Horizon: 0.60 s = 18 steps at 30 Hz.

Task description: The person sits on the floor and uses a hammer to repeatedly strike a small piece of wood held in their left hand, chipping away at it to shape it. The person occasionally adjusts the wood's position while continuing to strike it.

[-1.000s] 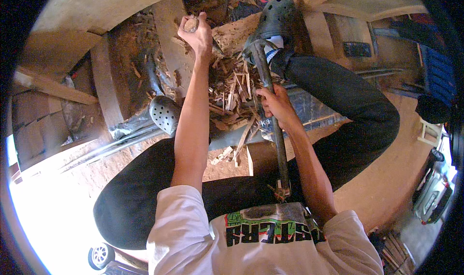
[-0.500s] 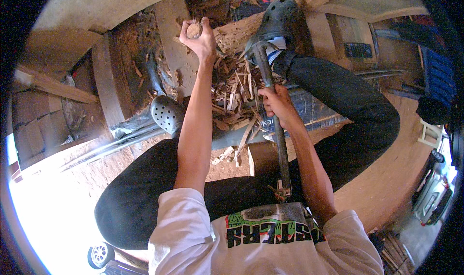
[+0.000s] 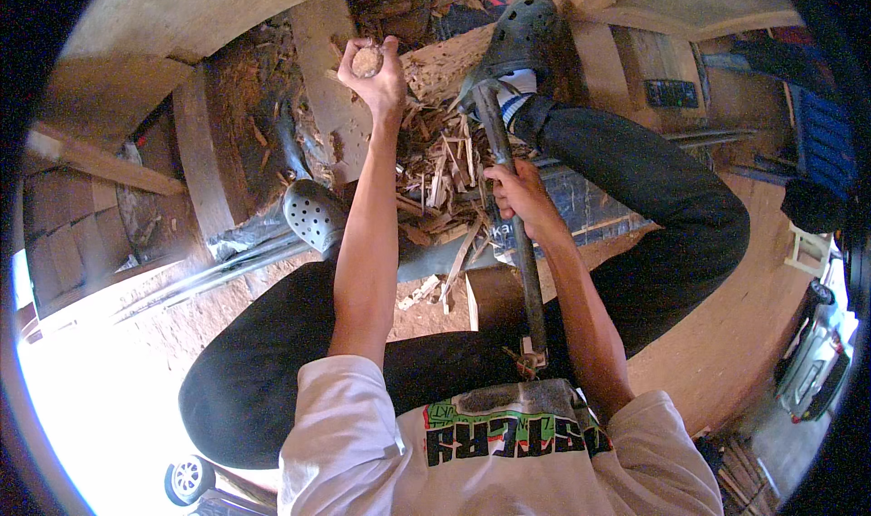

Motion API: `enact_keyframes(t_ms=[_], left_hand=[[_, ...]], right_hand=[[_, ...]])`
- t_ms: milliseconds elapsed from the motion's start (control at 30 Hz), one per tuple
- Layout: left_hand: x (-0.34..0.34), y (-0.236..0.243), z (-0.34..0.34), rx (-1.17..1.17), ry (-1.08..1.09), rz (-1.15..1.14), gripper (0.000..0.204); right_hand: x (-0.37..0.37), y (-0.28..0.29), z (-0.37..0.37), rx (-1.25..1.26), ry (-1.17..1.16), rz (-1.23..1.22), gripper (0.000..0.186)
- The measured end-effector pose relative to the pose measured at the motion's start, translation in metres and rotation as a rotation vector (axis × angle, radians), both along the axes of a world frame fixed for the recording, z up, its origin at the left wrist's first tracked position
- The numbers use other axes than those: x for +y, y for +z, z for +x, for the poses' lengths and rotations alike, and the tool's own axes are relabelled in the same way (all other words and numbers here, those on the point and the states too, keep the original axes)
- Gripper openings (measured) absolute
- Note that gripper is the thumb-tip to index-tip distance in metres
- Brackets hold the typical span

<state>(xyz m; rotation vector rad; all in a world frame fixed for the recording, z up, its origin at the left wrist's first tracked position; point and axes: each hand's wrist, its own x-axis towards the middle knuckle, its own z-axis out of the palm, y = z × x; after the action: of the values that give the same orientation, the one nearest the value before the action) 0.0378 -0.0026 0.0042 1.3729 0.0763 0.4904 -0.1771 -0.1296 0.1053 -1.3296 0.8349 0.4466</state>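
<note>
Stick [image 3: 366,61] and tool [image 3: 525,262] stand apart, one in each hand. The left hand [image 3: 381,85] is curled round the stick, thumb and fingers closed about it; only its round, pale end shows, facing up toward the head, so its long axis seems to point roughly along the line of sight. The fist hides the rest, and whether the lower end touches anything cannot be told.

The right hand [image 3: 523,194] is closed round the tool partway along its shaft. The tool's long axis runs away from the person's body, from a near end by the shirt [image 3: 517,443] to a far end beside the right shoe [image 3: 519,39], leaning a little left as it goes. That far end lies to the right of the stick and slightly nearer the body, with a clear gap between them.

The log [image 3: 446,65] stretches across, from behind the left hand toward the right shoe, its long axis crossing the tool's line. Of the two hands, the left is nearer to it; the right sits lower, over toward the right knee. Chips [image 3: 445,176] lie heaped between the forearms, and the plank [image 3: 327,89] lies just left of the left hand.
</note>
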Motion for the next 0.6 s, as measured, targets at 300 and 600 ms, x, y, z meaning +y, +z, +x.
enact_keyframes(t_ms=[300, 600], left_hand=[[0.002, 0.021, -0.007, -0.041, -0.151, 0.035, 0.040], [0.002, 0.034, -0.016, 0.063, -0.122, -0.142, 0.031]], right_hand=[[0.002, 0.007, 0.002, 0.047, -0.021, 0.048, 0.020], [0.000, 0.002, 0.001, 0.042, -0.010, -0.008, 0.019]])
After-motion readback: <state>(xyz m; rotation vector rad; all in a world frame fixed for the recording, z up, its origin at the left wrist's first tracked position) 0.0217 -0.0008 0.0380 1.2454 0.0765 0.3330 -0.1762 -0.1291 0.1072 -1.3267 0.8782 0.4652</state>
